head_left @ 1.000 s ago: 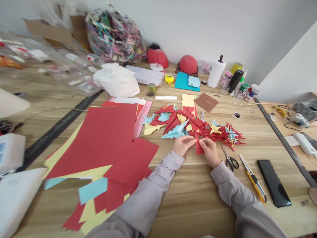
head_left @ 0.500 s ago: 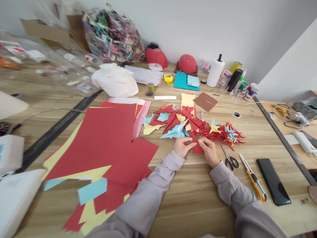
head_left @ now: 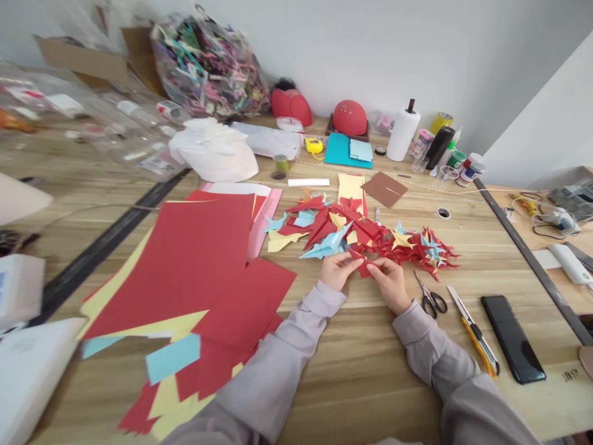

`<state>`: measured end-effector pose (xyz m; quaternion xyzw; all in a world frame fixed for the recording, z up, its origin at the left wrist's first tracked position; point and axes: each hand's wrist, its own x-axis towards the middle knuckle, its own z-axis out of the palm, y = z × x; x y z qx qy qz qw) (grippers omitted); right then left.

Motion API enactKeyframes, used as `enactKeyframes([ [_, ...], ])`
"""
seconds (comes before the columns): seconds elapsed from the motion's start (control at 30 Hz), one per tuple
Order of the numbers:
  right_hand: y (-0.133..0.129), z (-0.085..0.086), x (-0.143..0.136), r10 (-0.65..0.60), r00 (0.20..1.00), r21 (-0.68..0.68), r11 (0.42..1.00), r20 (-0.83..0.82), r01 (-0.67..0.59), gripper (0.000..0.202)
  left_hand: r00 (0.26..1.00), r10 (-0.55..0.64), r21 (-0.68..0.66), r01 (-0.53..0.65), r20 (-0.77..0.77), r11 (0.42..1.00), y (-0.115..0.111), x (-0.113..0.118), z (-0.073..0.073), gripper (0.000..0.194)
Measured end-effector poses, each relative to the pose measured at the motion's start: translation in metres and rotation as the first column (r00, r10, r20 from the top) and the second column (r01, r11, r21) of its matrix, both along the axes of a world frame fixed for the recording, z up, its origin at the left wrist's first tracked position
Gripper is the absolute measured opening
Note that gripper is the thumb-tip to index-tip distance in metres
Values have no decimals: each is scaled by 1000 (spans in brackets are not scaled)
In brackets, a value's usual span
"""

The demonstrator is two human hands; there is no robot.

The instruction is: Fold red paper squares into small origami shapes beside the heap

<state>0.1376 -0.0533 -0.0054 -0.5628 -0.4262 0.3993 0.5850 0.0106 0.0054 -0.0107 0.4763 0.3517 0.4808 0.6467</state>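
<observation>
A small folded piece of red paper (head_left: 364, 267) is held between both hands, just in front of a long pile of folded paper shapes (head_left: 365, 230) in red, blue and yellow. My left hand (head_left: 338, 270) pinches its left side between thumb and fingers. On the other side, my right hand (head_left: 390, 282) grips the paper with thumb and forefinger. Scissors (head_left: 432, 298) with black handles lie to the right of my right hand. Beside them is a yellow utility knife (head_left: 473, 330). Part of the red paper is hidden behind my fingers.
Large red sheets (head_left: 199, 259) and yellow and blue scraps cover the table's left side. A black phone (head_left: 513, 340) lies at the right. Farther back are a brown card (head_left: 384, 189), a tape measure (head_left: 314, 146), a white roll (head_left: 403, 135) and a bag of colourful scraps (head_left: 210, 68).
The red paper has turned in my hands; its flat lower part that hung below the fingers now shows as a slanted, pointed shape. My left hand has shifted slightly left.
</observation>
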Motion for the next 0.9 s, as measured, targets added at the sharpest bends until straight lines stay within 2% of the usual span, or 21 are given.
enactKeyframes([
  [0.4, -1, 2, -1, 7, 998, 30, 1000, -57, -5, 16, 1000, 14, -17, -14, 12, 1000, 0, -1, -1, 20],
  [0.63, -1, 1, 2, 52, 997, 16, 999, -64, -51, 20, 998, 27, 25, -26, -58, 999, -1, -1, 3, 19],
  [0.77, 0, 0, 1, 55, 997, -12, 998, -47, -56, 17, 993, 60, 67, -53, -103, 996, -1, -2, 6, 28],
  [0.9, 0, -2, 0, 46, 999, -2, 999, 14, -46, 17, 989, 29, 99, -15, -145, 995, -2, -2, 6, 29],
])
